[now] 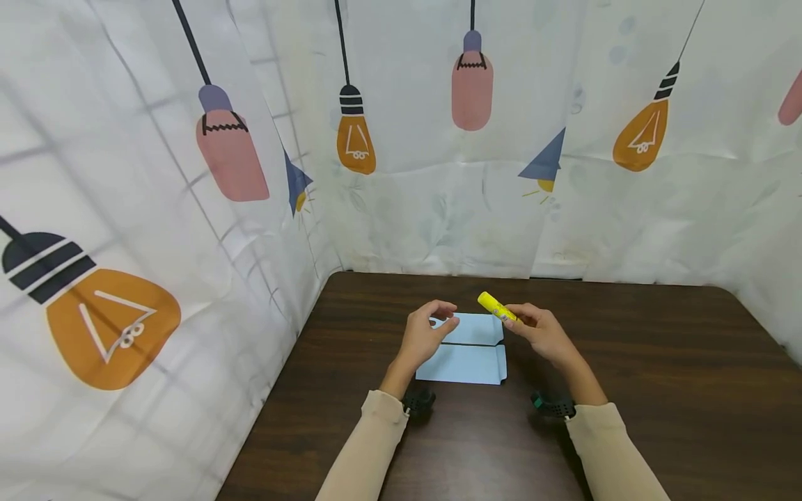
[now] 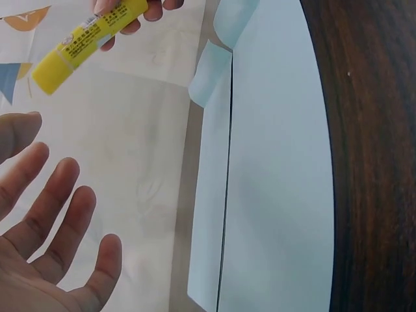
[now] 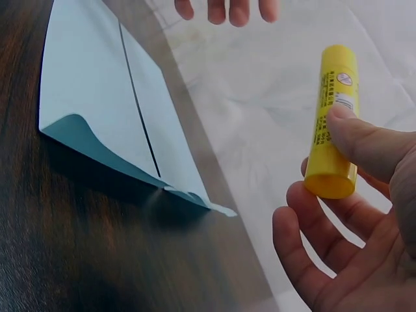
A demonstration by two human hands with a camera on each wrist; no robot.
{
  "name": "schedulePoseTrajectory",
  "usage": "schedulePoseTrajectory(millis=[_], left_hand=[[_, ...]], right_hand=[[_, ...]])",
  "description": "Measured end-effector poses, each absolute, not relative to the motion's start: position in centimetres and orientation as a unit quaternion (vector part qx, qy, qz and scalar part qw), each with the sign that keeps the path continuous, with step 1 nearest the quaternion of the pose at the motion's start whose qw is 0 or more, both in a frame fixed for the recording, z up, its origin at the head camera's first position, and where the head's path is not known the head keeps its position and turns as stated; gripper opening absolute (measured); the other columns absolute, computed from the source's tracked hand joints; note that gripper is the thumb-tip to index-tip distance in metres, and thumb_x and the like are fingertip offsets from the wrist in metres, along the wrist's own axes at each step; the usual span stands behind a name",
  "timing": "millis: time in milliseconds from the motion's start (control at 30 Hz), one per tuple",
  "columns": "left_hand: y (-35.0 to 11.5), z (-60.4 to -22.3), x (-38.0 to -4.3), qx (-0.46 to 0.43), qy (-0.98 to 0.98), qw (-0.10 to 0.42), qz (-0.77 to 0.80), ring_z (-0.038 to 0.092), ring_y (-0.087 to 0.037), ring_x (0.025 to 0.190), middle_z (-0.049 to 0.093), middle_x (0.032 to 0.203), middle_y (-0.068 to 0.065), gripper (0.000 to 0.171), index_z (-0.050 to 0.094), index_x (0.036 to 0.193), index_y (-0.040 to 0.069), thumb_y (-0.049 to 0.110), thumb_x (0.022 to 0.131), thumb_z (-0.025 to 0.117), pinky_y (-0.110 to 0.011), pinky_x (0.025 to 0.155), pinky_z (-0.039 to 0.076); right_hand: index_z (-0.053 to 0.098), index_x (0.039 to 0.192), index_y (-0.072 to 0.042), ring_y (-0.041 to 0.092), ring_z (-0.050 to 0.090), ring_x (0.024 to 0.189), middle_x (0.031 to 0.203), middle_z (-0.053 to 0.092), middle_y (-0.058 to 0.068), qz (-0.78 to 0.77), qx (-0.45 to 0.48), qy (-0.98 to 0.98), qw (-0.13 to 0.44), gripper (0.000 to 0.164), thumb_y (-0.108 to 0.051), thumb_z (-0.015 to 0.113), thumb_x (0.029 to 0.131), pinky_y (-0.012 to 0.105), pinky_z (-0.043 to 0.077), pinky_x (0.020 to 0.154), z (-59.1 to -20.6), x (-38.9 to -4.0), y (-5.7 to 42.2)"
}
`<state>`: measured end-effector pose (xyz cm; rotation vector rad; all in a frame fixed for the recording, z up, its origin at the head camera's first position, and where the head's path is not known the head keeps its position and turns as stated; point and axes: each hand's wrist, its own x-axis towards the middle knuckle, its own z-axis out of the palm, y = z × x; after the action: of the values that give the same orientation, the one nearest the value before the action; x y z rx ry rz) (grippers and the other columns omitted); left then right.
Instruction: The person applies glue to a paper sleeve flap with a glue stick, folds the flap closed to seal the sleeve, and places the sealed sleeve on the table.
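Tabletop (image 1: pixel 677 369) below, right hand (image 1: pixel 544 335) pinches yellow tube (image 1: pixel 496 305) near left hand (image 1: pixel 423 334).

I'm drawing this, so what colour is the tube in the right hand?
The tube is yellow with dark printing, seen best in the right wrist view.

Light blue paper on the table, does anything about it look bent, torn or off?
Yes, slightly: the paper has flaps at its right end that bend up off the table instead of lying flat. That may be deliberate folding; I see no tear.
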<state>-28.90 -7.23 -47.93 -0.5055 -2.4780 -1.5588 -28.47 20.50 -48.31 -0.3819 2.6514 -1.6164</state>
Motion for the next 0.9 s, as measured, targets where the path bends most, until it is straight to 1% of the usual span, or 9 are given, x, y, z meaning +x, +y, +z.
schedulePoseTrajectory(millis=[133, 200, 400, 467, 633, 700, 733, 800, 900], left_hand=[[-7.1, -47.9, -28.6, -0.169, -0.830, 0.076, -0.526, 0.066, -0.017, 0.104, 0.073, 0.107, 0.004, 0.024, 0.072, 0.119, 0.023, 0.030, 0.096, 0.074, -0.048, 0.093, 0.053], [-7.0, -47.9, -28.5, -0.170, -0.829, 0.072, -0.528, 0.065, -0.017, 0.105, 0.072, 0.107, 0.004, 0.027, 0.072, 0.121, 0.023, 0.032, 0.096, 0.074, -0.047, 0.093, 0.053], [-6.8, -47.5, -28.4, -0.179, -0.826, 0.069, -0.530, 0.066, -0.020, 0.107, 0.072, 0.108, 0.002, 0.033, 0.070, 0.127, 0.022, 0.033, 0.096, 0.073, -0.049, 0.094, 0.053], [-6.8, -47.3, -28.4, -0.186, -0.825, 0.067, -0.529, 0.065, -0.021, 0.107, 0.072, 0.109, 0.000, 0.035, 0.069, 0.129, 0.020, 0.033, 0.096, 0.073, -0.048, 0.094, 0.053], [-6.5, -46.8, -28.4, -0.196, -0.824, 0.063, -0.528, 0.066, -0.018, 0.107, 0.073, 0.110, 0.000, 0.038, 0.068, 0.131, 0.020, 0.032, 0.096, 0.073, -0.037, 0.092, 0.051], [-6.4, -46.7, -28.3, -0.198, -0.824, 0.061, -0.528, 0.066, -0.018, 0.106, 0.073, 0.110, 0.001, 0.038, 0.068, 0.131, 0.022, 0.032, 0.095, 0.074, -0.036, 0.091, 0.051], [-6.4, -46.7, -28.3, -0.200, -0.823, 0.060, -0.528, 0.066, -0.018, 0.106, 0.072, 0.110, 0.000, 0.038, 0.068, 0.131, 0.022, 0.031, 0.095, 0.075, -0.037, 0.091, 0.052], [-6.4, -46.7, -28.2, -0.205, -0.822, 0.057, -0.528, 0.066, -0.020, 0.106, 0.072, 0.111, -0.001, 0.037, 0.068, 0.131, 0.022, 0.030, 0.095, 0.074, -0.043, 0.092, 0.053], [-6.4, -46.9, -28.1, -0.210, -0.821, 0.052, -0.528, 0.066, -0.025, 0.106, 0.072, 0.111, -0.003, 0.038, 0.068, 0.131, 0.019, 0.028, 0.096, 0.074, -0.052, 0.094, 0.052]], right_hand=[[0.066, 0.134, -0.008, 0.026, 0.053, 0.097, 0.117, 0.066, 0.013, -0.495, -0.131, 0.859, 0.003, 0.040, -0.026, 0.069, 0.099, 0.029, 0.050, 0.076, -48.3, -28.4, 19.9], [0.067, 0.133, -0.008, 0.026, 0.053, 0.096, 0.115, 0.066, 0.012, -0.481, -0.143, 0.865, -0.001, 0.039, -0.025, 0.070, 0.099, 0.028, 0.051, 0.074, -48.2, -28.3, 19.7], [0.069, 0.129, -0.007, 0.025, 0.053, 0.092, 0.111, 0.066, 0.011, -0.473, -0.173, 0.864, -0.009, 0.034, -0.020, 0.071, 0.098, 0.025, 0.051, 0.074, -48.0, -28.3, 19.1], [0.069, 0.129, -0.007, 0.024, 0.053, 0.093, 0.111, 0.066, 0.012, -0.471, -0.184, 0.863, -0.010, 0.033, -0.018, 0.070, 0.098, 0.025, 0.051, 0.074, -47.9, -28.3, 19.0], [0.069, 0.129, -0.004, 0.024, 0.055, 0.095, 0.113, 0.066, 0.013, -0.468, -0.210, 0.858, -0.006, 0.034, -0.015, 0.070, 0.097, 0.024, 0.053, 0.075, -47.3, -28.3, 18.7], [0.068, 0.130, -0.003, 0.025, 0.056, 0.096, 0.114, 0.066, 0.013, -0.468, -0.218, 0.856, -0.001, 0.035, -0.015, 0.070, 0.097, 0.024, 0.054, 0.076, -47.2, -28.2, 18.6], [0.068, 0.131, -0.003, 0.025, 0.056, 0.096, 0.115, 0.066, 0.013, -0.469, -0.222, 0.855, 0.002, 0.036, -0.015, 0.070, 0.097, 0.023, 0.054, 0.076, -47.2, -28.2, 18.5], [0.067, 0.131, -0.002, 0.025, 0.056, 0.096, 0.115, 0.066, 0.014, -0.473, -0.226, 0.852, 0.008, 0.037, -0.015, 0.070, 0.097, 0.023, 0.054, 0.077, -47.4, -28.1, 18.4], [0.067, 0.132, -0.002, 0.025, 0.057, 0.096, 0.115, 0.066, 0.013, -0.473, -0.230, 0.851, 0.010, 0.037, -0.015, 0.071, 0.097, 0.024, 0.054, 0.077, -47.7, -28.1, 18.3]])
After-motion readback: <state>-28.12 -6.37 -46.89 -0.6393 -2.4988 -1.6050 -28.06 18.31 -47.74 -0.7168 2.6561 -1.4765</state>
